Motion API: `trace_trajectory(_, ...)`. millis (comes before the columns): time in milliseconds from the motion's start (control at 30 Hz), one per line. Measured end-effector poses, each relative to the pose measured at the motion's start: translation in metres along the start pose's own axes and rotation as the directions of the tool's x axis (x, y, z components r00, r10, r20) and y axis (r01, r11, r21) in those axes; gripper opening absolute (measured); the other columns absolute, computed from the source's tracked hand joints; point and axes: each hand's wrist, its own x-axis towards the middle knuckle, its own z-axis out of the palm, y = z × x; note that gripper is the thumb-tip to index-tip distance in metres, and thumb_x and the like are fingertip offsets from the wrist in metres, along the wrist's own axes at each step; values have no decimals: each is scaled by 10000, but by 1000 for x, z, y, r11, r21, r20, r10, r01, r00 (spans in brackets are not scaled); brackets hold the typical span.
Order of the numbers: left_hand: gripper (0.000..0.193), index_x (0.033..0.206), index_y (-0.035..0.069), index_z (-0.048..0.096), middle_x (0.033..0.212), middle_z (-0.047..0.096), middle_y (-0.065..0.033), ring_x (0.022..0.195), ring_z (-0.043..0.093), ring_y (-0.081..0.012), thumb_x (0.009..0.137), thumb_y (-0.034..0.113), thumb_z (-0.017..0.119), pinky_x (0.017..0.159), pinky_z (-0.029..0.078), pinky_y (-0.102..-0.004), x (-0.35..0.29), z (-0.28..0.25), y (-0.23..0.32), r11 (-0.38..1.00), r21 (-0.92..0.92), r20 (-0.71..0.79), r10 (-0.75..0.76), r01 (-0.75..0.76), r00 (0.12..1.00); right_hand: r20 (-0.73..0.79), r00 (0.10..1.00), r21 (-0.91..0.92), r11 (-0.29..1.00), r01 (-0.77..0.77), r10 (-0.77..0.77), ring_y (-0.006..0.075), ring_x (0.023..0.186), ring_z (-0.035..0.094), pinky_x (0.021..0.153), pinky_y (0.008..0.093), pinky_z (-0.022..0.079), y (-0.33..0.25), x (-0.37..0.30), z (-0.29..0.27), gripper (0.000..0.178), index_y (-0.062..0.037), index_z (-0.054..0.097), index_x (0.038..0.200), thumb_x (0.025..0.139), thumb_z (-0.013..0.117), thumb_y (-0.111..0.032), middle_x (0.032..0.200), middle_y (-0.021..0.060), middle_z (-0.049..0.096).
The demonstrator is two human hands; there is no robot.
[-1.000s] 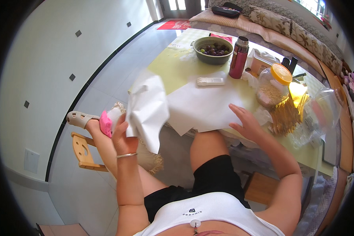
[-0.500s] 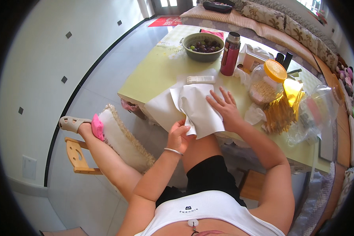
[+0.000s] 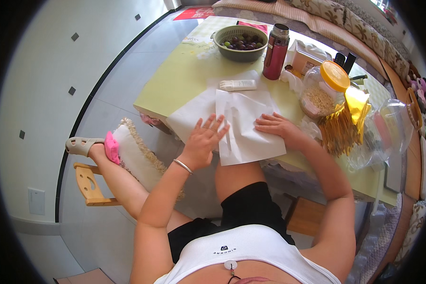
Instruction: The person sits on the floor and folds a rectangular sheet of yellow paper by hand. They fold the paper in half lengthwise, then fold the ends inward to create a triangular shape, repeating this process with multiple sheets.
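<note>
The yellow-green table (image 3: 175, 80) takes up most of the room, and everything else is easiest placed from it. She sits at its near edge, one leg stretched off to her left onto a small wooden stool (image 3: 87, 182), with a fringed cushion (image 3: 135, 154) lying by that leg.

On the table's near edge lies the folded white paper (image 3: 248, 128), overhanging toward her lap; it sits there because that is where both arms reach it flat. Under it a second white sheet (image 3: 191, 113) spreads toward the table's left corner.

Her right hand (image 3: 277, 127) rests palm down on the paper's right side, fingers spread, pinning it so it cannot slide. Her left hand (image 3: 204, 139) lies open on the paper's left edge, fingers splayed over the fold, pressing rather than gripping anything.

Farther across the table stand a green colander of grapes (image 3: 240, 41) and a red flask (image 3: 275, 52). To the right are a clear jar with an orange lid (image 3: 323, 87) and a bundle of gold strips (image 3: 338, 132). Just beyond the paper lies a small white tube (image 3: 237, 85), within easy reach.
</note>
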Motion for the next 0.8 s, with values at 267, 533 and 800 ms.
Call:
trace_trajectory(267, 427, 1246, 133, 685, 1389, 606, -96, 1363, 496, -304, 820, 125, 700, 1172, 289, -518, 2, 30, -11, 915, -404, -40, -19, 1, 999, -30, 997, 130, 989, -69, 74, 278, 1470, 359, 1214, 495, 218, 7, -7, 2, 514, -152, 638, 1333, 837, 652, -16, 1495, 50, 518)
trace_trajectory(533, 180, 1043, 36, 756, 1188, 682, -96, 1296, 535, -207, 894, 112, 689, 950, 504, -358, 12, 31, -15, 398, -885, 97, -348, 241, 932, -332, 904, 467, 880, -91, 270, 279, 1234, 577, 1020, 358, 477, 9, -6, 12, 202, -41, 728, 1059, 859, 702, -50, 1159, 104, 711)
trace_trajectory(800, 200, 787, 1, 726, 1040, 684, -138, 1003, 582, -305, 797, 199, 753, 916, 474, -417, 37, 38, -17, 745, -506, -47, -527, 435, 848, -485, 758, 264, 900, -347, 435, 291, 998, 596, 853, 394, 476, 17, -4, 20, 176, -17, 724, 753, 770, 793, -178, 964, 91, 701)
